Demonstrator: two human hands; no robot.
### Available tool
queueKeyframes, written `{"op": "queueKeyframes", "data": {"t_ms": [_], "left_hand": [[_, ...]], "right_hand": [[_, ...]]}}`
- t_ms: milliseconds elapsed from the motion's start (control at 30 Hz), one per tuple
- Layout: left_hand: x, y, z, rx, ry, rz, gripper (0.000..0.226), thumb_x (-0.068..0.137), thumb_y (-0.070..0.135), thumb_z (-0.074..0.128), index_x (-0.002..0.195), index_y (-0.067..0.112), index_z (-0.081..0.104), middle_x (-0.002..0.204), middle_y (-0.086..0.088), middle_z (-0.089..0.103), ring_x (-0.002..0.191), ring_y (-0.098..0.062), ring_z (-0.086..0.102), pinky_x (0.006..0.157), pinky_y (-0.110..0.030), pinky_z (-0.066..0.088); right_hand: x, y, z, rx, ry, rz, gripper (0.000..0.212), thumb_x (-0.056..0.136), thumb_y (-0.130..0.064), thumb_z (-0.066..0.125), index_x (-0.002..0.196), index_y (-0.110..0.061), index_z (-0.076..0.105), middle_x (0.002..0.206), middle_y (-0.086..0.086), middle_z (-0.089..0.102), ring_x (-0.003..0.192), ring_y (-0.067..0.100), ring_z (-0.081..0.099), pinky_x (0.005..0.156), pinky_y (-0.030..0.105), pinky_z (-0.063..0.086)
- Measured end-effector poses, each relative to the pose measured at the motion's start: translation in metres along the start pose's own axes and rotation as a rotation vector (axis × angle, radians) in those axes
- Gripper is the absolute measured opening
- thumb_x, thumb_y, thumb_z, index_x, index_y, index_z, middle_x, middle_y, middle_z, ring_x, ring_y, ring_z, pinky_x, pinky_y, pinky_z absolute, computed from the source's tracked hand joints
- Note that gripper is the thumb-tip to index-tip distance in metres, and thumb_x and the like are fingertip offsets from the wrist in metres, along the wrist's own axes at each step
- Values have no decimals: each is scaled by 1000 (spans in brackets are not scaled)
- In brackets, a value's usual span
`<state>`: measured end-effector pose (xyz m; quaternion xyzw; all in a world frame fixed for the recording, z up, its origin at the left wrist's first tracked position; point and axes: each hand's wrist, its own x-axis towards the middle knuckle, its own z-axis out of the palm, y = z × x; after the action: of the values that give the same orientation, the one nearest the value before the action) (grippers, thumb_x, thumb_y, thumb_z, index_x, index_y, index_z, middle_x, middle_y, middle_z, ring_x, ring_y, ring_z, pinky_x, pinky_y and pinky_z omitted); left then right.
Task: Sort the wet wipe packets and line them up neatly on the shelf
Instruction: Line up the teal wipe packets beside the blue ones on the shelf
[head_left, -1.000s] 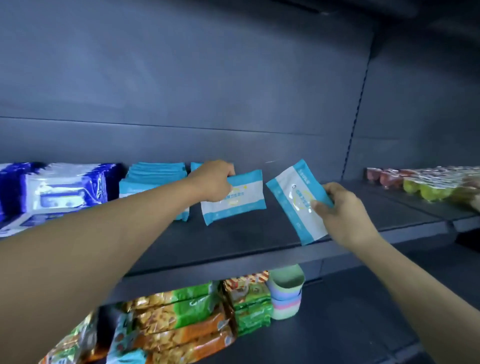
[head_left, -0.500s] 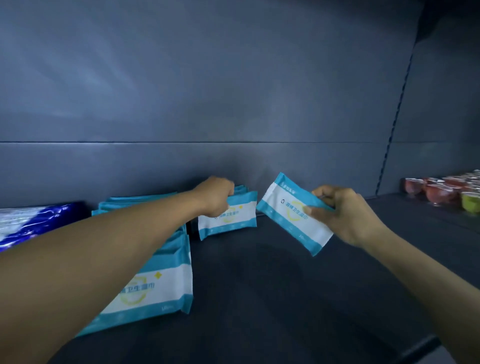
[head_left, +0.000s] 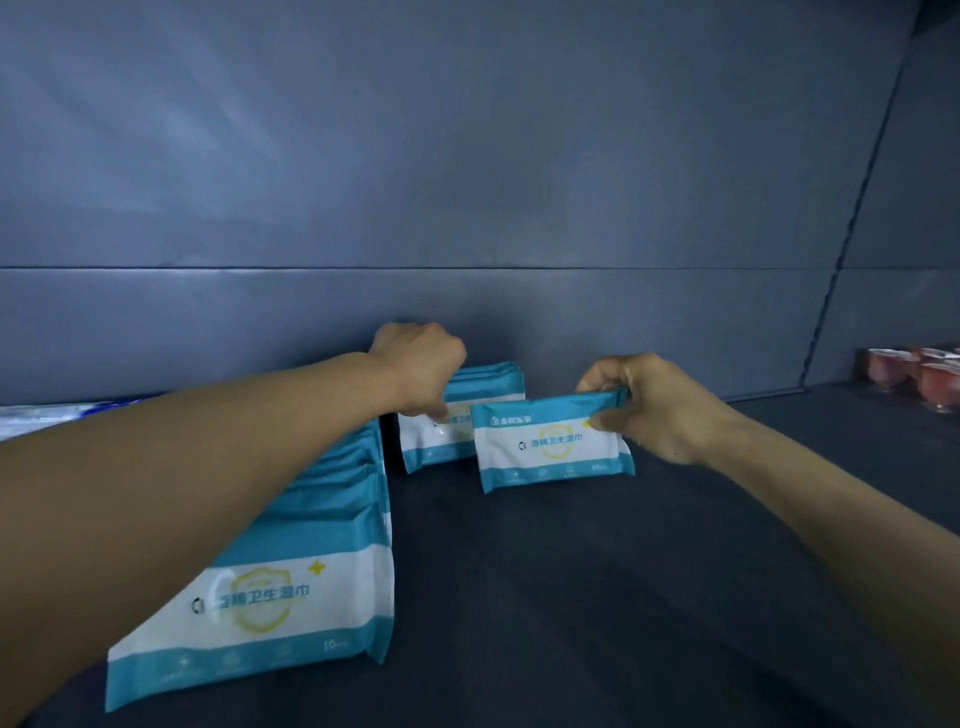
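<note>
- Dark grey shelf (head_left: 597, 597) with a grey back panel; red cups (head_left: 930, 376) sit far right.
- Left hand (head_left: 421, 366) curls over the rear stack of packets (head_left: 447, 431) near the panel.
- Right hand (head_left: 649, 405) pinches a teal-and-white packet (head_left: 550, 449) upright, just in front of that stack.
- A long row of packets (head_left: 291, 587) runs under the left forearm.
</note>
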<state>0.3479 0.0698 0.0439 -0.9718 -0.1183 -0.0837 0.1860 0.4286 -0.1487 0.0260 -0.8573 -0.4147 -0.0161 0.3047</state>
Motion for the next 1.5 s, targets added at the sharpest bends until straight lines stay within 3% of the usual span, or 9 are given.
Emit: {"op": "queueKeyframes", "data": {"t_ms": [133,267,467,567,667,767,1000,1300,1500], "left_hand": [[-4,-19,-2,-191,-8,-16,34,71,36,80,89,26,53,85,10,52,92,-19,54,68,-28,41],[-11,-34,-5,-228,-34,-5,29,72,23,79,85,28,54,77,15,49,85,-14,52,74,-27,47],[-9,-35,3,-221,97,-35,28,77,-3,55,79,23,64,87,4,64,93,-19,60,75,-25,48],[-8,-38,1,-334,71,-64,23,81,-5,55,79,16,66,66,10,59,77,-12,63,68,-20,45],[-11,-39,-1,-465,45,-71,21,87,12,61,67,15,58,70,-3,71,44,6,56,65,-20,46],[-15,-35,0,-413,42,-23,26,75,35,78,71,17,59,64,6,62,58,-6,55,71,-25,47],[-16,-30,4,-295,47,-30,32,67,29,84,73,23,53,71,10,50,80,-18,55,67,-28,45],[-27,-20,-6,-123,90,-81,28,75,38,75,90,23,58,93,5,56,94,-22,56,67,-29,40],[-54,5,-28,-170,170,-120,8,87,24,59,94,21,56,103,-1,62,98,-26,56,69,-31,41]], "right_hand": [[21,-9,19,72,-49,-57,21,85,-1,63,84,-21,60,83,-10,62,68,6,53,60,16,41],[40,-16,40,114,-51,-97,28,84,0,64,77,-27,58,87,-10,61,79,9,56,69,20,43],[54,-22,63,-62,78,-106,19,86,-4,59,103,-11,60,107,7,62,89,21,57,68,25,44],[55,-20,66,-103,158,-124,29,83,-4,63,111,-11,57,115,6,59,94,18,53,74,20,39],[54,-16,69,-128,160,-107,47,75,-3,71,116,-12,51,119,6,52,96,19,51,78,21,40],[54,-14,72,-158,178,-95,52,70,-4,76,114,-12,50,117,6,51,91,18,50,76,25,42],[57,-14,77,-156,244,-96,49,69,-6,77,110,-12,50,113,8,53,80,20,50,73,31,46],[34,-6,66,-139,189,26,68,81,-26,71,136,-14,32,134,9,42,116,30,51,95,46,45],[-15,-14,34,-124,259,-66,41,87,-20,64,123,-13,48,125,5,47,107,24,54,91,43,47]]}}
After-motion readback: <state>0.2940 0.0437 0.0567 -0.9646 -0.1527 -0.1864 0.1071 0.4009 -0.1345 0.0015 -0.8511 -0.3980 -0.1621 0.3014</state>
